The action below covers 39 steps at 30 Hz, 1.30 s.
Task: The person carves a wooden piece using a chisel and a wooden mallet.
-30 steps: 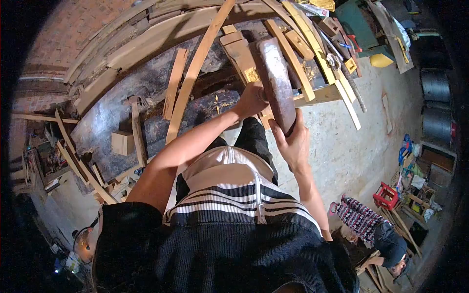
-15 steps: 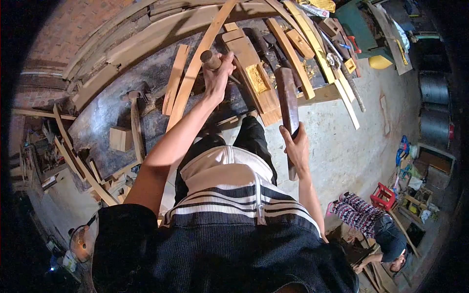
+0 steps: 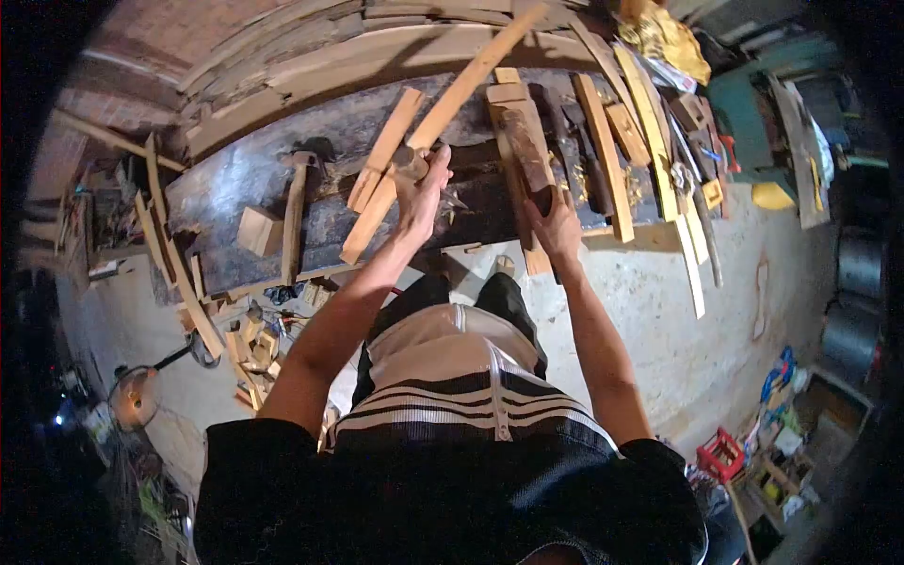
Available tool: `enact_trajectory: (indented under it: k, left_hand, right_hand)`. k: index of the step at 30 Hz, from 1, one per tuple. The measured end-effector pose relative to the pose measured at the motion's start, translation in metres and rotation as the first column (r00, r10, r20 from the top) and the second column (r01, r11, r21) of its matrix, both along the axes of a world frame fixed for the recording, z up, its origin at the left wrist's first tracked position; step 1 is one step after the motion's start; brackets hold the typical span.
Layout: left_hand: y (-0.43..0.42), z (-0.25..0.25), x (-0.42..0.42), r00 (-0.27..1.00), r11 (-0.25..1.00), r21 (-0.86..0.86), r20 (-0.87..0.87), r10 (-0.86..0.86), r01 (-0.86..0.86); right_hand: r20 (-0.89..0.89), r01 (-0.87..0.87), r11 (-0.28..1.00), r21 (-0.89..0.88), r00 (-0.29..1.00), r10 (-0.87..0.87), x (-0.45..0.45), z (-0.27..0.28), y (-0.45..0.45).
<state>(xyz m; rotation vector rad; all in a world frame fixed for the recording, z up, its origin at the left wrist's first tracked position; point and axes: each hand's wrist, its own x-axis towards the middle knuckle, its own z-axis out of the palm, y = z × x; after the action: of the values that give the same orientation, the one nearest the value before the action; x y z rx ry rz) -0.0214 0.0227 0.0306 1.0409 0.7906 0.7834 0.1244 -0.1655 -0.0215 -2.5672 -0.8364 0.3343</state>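
My left hand (image 3: 424, 200) is closed around a chisel, its round wooden handle end (image 3: 409, 164) showing above the fist and its metal tip (image 3: 454, 201) poking out beside it. My right hand (image 3: 556, 226) grips a dark wooden mallet (image 3: 527, 149), a long club-like block. The mallet lies over a pale workpiece (image 3: 507, 94), hiding most of it; I cannot tell whether they touch. Left of the chisel, a long wooden strip (image 3: 480, 71) slants across the dark workbench (image 3: 217, 207), with a shorter strip (image 3: 386, 151) alongside.
A hammer (image 3: 294, 217) and a wooden block (image 3: 259, 232) sit on the bench's left side. Several strips (image 3: 603, 155) and dark tools lie to the right among shavings. A fan (image 3: 135, 395) stands lower left, a red stool (image 3: 721, 456) lower right.
The mallet has moved forward and left, over the workpiece, with my right hand. My left hand still holds the chisel, now lower and nearer the bench edge. The view has shifted.
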Motion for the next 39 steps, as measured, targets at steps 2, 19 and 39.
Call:
enact_trajectory:
  k: [2,19,39]
  left_hand:
    - [0.000,0.002,-0.003,1.000,1.000,0.013,-0.020,0.018,-0.017]
    - [-0.066,0.013,0.041,0.984,0.983,-0.041,-0.008,0.177,-0.177]
    - [-0.116,0.024,0.032,0.972,0.969,0.084,-0.014,0.236,-0.234]
  right_hand:
    - [0.046,-0.054,0.998,0.025,0.998,0.053,0.015,-0.009,0.001]
    - [0.182,-0.016,-0.182,0.983,-0.047,0.982,0.015,0.292,-0.035]
    - [-0.217,0.402,0.125,0.907,0.192,0.957,-0.020,0.329,-0.102]
